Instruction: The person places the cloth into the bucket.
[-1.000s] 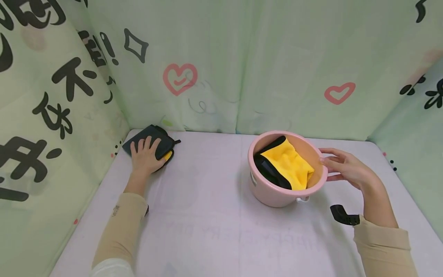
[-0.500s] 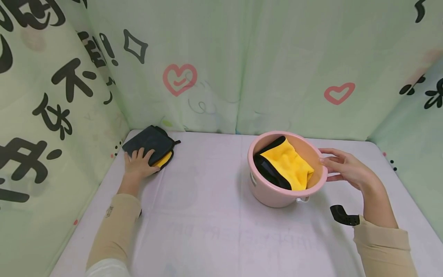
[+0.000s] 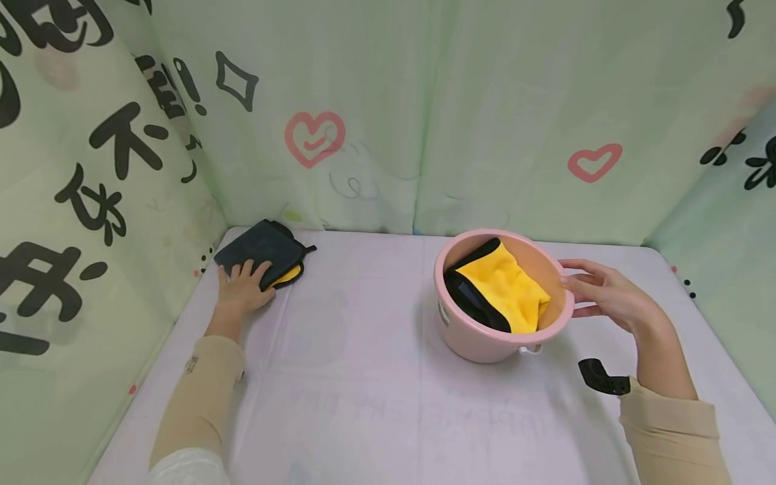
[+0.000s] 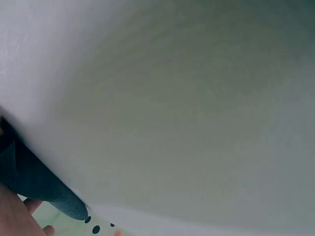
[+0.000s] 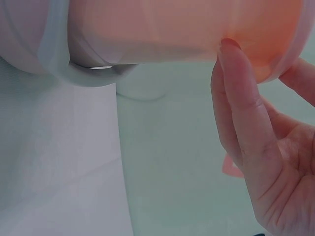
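Observation:
A folded dark grey cloth with black edging, a small loop and a strip of yellow underside lies at the table's back left corner. My left hand rests spread on its near edge, fingertips on top and thumb beside the yellow strip. The left wrist view catches only a corner of the cloth and part of the hand. Right of centre stands a pink bucket with a yellow and black cloth inside. My right hand pinches the bucket's right rim, with fingers on both sides in the right wrist view.
Both objects stand on a table with a pale cover. A light green curtain with printed hearts and characters encloses the back and sides. The bucket's white handle hangs at its front.
My left hand has slid back toward me, from the middle of the dark cloth to its near edge. The yellow part showed more half a second ago. Right hand and bucket stay put.

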`<move>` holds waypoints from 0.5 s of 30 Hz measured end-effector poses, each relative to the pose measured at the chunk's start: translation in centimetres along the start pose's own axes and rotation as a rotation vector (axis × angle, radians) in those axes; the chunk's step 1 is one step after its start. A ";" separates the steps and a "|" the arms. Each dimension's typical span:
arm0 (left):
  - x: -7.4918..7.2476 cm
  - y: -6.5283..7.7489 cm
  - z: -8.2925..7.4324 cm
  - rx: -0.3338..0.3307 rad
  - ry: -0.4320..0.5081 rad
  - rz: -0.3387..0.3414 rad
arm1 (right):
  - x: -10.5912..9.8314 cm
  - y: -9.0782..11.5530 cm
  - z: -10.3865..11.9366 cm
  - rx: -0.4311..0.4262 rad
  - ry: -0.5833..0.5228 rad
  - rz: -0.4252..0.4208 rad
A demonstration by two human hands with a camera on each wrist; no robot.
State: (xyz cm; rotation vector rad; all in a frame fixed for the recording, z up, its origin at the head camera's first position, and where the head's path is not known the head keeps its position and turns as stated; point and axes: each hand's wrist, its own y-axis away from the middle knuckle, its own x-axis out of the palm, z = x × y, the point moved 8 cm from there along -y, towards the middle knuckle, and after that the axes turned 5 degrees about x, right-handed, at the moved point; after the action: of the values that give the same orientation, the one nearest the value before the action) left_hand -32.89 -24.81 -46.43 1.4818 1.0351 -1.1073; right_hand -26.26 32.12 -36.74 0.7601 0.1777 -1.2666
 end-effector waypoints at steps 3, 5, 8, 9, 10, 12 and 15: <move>0.1 -0.4 0.0 0.004 -0.024 -0.010 | 0.0 0.0 0.0 -0.003 -0.003 0.000; 0.2 -0.6 0.0 0.007 -0.037 -0.025 | 0.0 0.1 0.0 -0.004 -0.003 -0.001; 0.3 -1.0 0.0 0.013 -0.064 -0.053 | 0.0 0.1 0.1 -0.006 -0.003 -0.001; 0.3 -1.1 -0.1 0.015 -0.076 -0.060 | 0.0 0.1 0.1 -0.005 -0.002 -0.001; 0.4 -1.2 -0.1 0.017 -0.090 -0.068 | 0.0 0.1 0.0 -0.005 -0.002 -0.002; 0.4 -1.4 -0.2 0.021 -0.117 -0.082 | 0.0 0.1 0.0 -0.005 -0.003 -0.003; 0.2 -1.5 -0.5 0.023 -0.147 -0.097 | 0.0 0.1 0.0 -0.004 -0.002 -0.005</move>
State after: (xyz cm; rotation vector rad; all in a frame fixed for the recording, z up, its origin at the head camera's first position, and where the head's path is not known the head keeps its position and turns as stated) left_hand -34.22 -24.06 -46.91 1.3583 1.0023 -1.2806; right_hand -26.15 32.10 -36.68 0.7550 0.1805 -1.2709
